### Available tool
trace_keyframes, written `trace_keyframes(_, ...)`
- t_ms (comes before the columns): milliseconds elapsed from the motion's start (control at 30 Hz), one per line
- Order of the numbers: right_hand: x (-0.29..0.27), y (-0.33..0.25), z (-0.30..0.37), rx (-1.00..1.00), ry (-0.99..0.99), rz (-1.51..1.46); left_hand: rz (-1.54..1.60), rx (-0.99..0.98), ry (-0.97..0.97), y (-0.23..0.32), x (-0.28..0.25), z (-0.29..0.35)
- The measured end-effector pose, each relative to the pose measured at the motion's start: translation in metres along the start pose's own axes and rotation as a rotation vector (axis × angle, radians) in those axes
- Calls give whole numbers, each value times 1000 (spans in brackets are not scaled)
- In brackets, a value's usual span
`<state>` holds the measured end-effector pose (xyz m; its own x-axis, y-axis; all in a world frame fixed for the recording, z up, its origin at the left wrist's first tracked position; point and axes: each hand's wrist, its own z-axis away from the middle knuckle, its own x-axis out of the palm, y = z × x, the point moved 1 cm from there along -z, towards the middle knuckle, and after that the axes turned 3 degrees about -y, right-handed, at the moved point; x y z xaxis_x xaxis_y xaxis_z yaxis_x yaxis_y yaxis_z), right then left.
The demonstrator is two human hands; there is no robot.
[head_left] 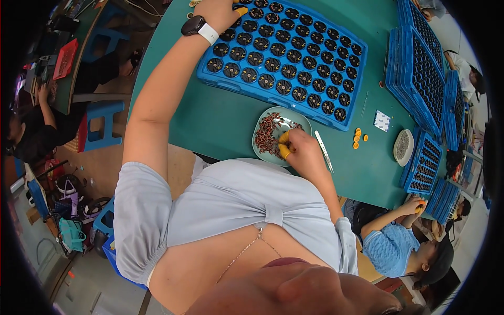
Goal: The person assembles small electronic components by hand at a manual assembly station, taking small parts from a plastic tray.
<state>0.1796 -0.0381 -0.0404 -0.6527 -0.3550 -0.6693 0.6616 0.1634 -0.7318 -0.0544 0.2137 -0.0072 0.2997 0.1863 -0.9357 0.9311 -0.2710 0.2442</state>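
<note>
Pinched narrow, the right hand (302, 149) has its grip closed down into the pile of small brown parts (266, 134) on the pale green dish (294, 122), its thumb and forefinger in orange finger cots (284, 151); it looks to be picking up one or a few pieces, though what sits between the fingertips is too small to make out. That dish lies at the counter's (220, 123) near edge, just in front of the body, with a slim metal tool (324, 151) lying beside the hand. The left hand (218, 13), a dark watch on a white strap at its wrist, reaches to the far left corner of the big blue tray (286, 55); one orange-capped fingertip rests on the tray's cells, and whether it holds anything I cannot tell. Nearly every cell of the tray shows a dark round piece seated in it, so the work seems well along, yet the dish carries plenty of brown parts. Loose orange cots (358, 138) lie toward the right edge, near a small white dish (403, 147) and stacked blue trays (420, 63). Another person sits at the near right corner.
</note>
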Motion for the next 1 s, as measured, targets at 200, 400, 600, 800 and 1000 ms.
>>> trace_keyframes(200, -4, 5, -1, 0, 50, 50, 54, 13, 30, -2, 2, 0)
trace_keyframes(400, -8, 7, 3, 227, 29, -366, 823, -39, 170, -2, -11, 26)
trace_keyframes(600, -12, 16, 4, 283, 114, -862, 1559, -176, -633, 62, -28, 114)
trace_keyframes(800, -23, -2, -2, 211, 199, -970, 1649, -383, -1004, 84, 0, 173)
trace_keyframes(1000, -15, -10, -4, 95, 190, -707, 1421, -314, -840, 95, 4, 198)
